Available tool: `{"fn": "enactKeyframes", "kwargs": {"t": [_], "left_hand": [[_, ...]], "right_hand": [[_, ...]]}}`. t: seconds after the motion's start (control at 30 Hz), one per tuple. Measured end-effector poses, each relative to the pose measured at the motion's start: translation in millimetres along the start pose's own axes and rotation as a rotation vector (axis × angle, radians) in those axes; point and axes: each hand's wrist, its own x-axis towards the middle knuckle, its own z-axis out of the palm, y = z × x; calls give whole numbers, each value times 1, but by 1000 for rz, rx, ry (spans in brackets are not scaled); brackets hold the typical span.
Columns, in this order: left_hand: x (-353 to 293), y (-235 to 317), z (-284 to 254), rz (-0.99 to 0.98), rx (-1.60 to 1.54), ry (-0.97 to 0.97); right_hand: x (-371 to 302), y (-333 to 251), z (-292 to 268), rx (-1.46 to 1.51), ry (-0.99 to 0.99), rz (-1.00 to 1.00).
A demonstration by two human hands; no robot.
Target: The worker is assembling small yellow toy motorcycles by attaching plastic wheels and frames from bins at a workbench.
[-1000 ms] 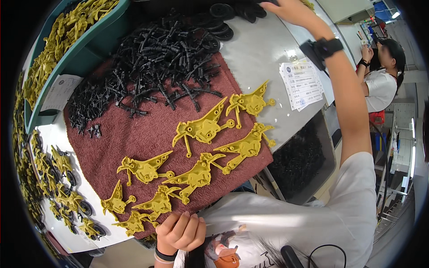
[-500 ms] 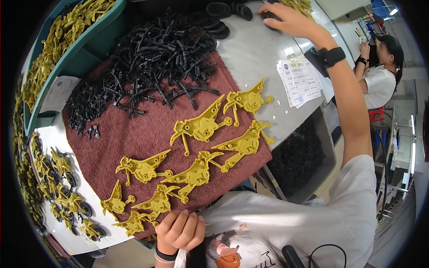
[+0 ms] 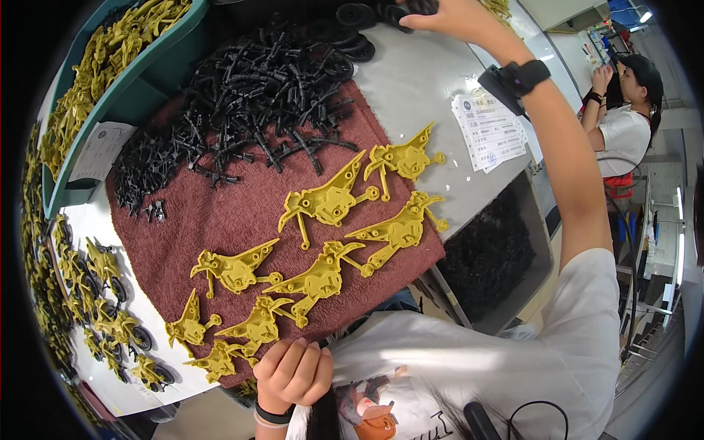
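Note:
At the far side of the table my right hand has its fingers closed round a black wheel, partly cut off by the picture's upper edge. More black wheels lie just left of it. My left hand makes a fist at the near edge of a reddish-brown towel; anything inside the fist is hidden. Several yellow plastic motorbike body halves are spread over the towel, the closest one right beside my left fist. A heap of small black plastic parts covers the towel's far side.
A teal bin of yellow parts stands at the far left. Partly assembled yellow motorbikes with black wheels lie on the left. Paper slips are on the table at right, above a grey bin of black parts. A person sits beyond.
My right hand has moved left and farther away, toward the wheel pile, with the black wheel in its fingers. The left fist stays almost in place.

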Motion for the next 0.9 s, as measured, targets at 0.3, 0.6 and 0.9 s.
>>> {"fn": "enactKeyframes", "kwargs": {"t": [0.3, 0.6, 0.9], "left_hand": [[0, -4, 2, 2, 21, 23], [0, -2, -1, 22, 56, 16], [0, 1, 2, -16, -28, 51]], "right_hand": [[0, -12, 5, -1, -87, 54], [5, -25, 16, -54, 47, -25], [-42, -67, -32, 95, 39, 16]]}}
